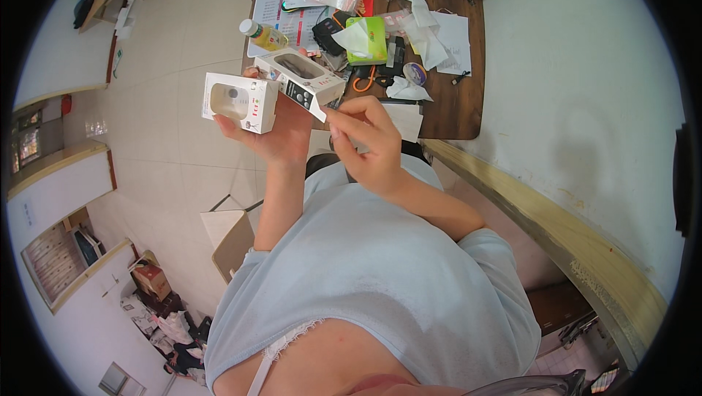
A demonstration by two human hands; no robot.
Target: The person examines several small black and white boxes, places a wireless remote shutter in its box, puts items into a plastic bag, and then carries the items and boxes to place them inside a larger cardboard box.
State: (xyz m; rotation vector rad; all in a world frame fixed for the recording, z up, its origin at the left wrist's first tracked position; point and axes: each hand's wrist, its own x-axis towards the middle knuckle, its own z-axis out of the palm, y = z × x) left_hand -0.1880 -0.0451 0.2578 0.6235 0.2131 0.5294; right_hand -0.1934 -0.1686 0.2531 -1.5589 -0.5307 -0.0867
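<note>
My left hand [279,135] holds two small white cardboard boxes with window cut-outs, side by side above the floor and the desk's near left corner. The left box [265,108] has a pale interior behind its window. Through the window of the right box [324,87], tilted towards the right, something dark shows. My right hand [370,141] pinches the white end flap of the right box between thumb and forefinger. The left hand's fingers are partly hidden behind the boxes.
The wooden desk [466,105] bears a bottle with a white cap [266,35], a green tissue pack [375,42], a tape roll [415,73], crumpled tissues [408,90], cables and papers. A wall [565,67] stands at the right. Beside my left arm is a chair [233,242].
</note>
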